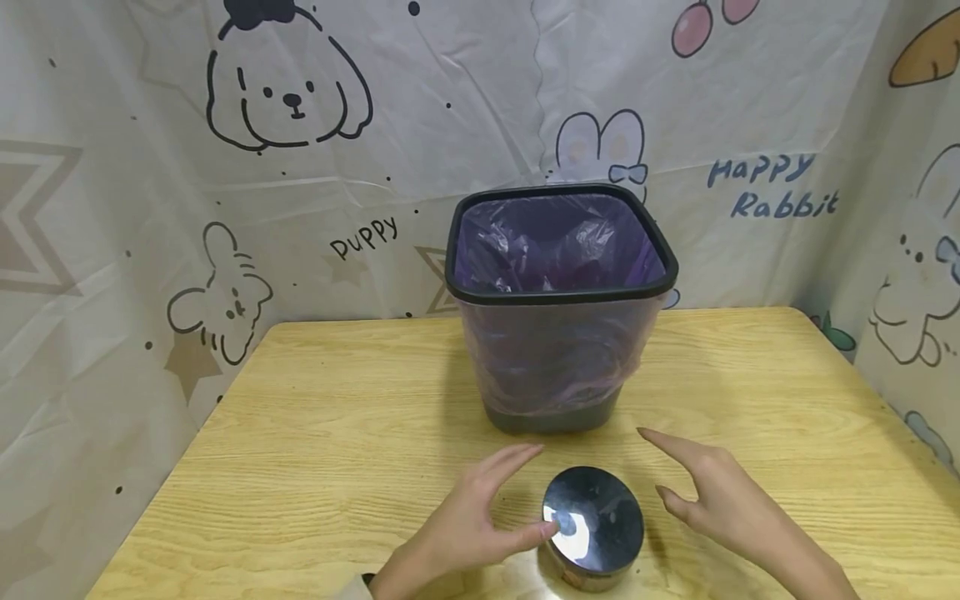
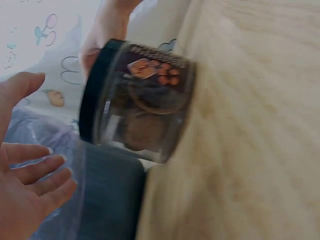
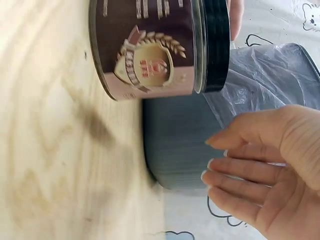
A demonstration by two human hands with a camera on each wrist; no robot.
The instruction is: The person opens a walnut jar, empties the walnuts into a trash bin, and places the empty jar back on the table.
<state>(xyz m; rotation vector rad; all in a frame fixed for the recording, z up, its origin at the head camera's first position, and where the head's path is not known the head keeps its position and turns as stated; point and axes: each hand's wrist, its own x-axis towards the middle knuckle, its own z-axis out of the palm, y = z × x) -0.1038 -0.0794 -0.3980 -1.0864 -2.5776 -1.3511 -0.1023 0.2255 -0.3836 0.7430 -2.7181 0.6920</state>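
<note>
A round clear jar [image 2: 145, 100] with a black lid [image 1: 600, 508] stands upright on the table near its front. Brown lumps show through its wall, and a dark brown and pink label [image 3: 145, 50] wraps part of it. To the left of the jar is my left hand [image 1: 476, 512], fingers spread; its thumb overlaps the lid's edge in the head view, but the left wrist view shows a gap. My right hand [image 1: 720, 496] hovers on the jar's right side, apart from it, with thumb and fingers extended. Neither hand holds anything.
Behind the jar stands a dark bin [image 1: 551, 362] with a black rim and a purple plastic liner [image 1: 555, 242] folded over it. The wooden table [image 1: 322, 450] ends at a cartoon-printed cloth [image 1: 420, 100] at the back and sides.
</note>
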